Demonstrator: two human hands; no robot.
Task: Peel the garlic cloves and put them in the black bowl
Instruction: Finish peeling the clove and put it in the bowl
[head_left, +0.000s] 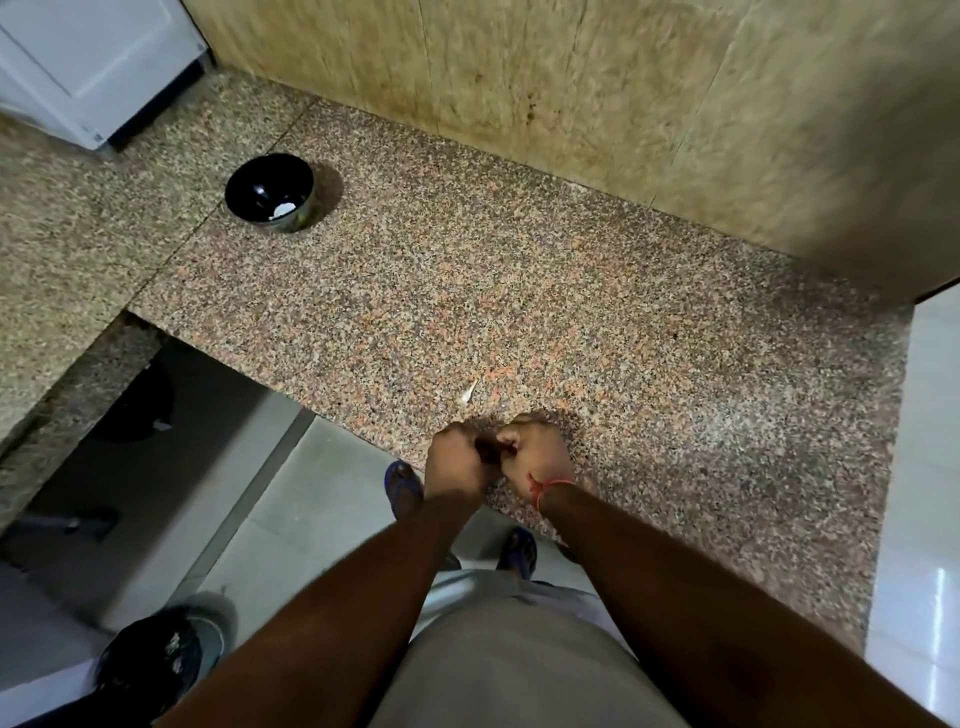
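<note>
My left hand (454, 462) and my right hand (535, 449) are pressed together over the near edge of the granite counter (571, 291), fingers curled inward around something small that stays hidden between them. A red thread circles my right wrist. A pale scrap of garlic skin (467, 392) lies on the counter just beyond my hands. The black bowl (270, 191) stands far off at the back left, upright, with one white peeled clove (284, 210) at its bottom.
A white appliance (88, 67) stands at the back left corner. A beige tiled wall (571, 78) runs behind the counter, and a white surface (924, 467) borders it on the right. Below the counter's left edge sits a black-bagged bin (156, 660) on the floor.
</note>
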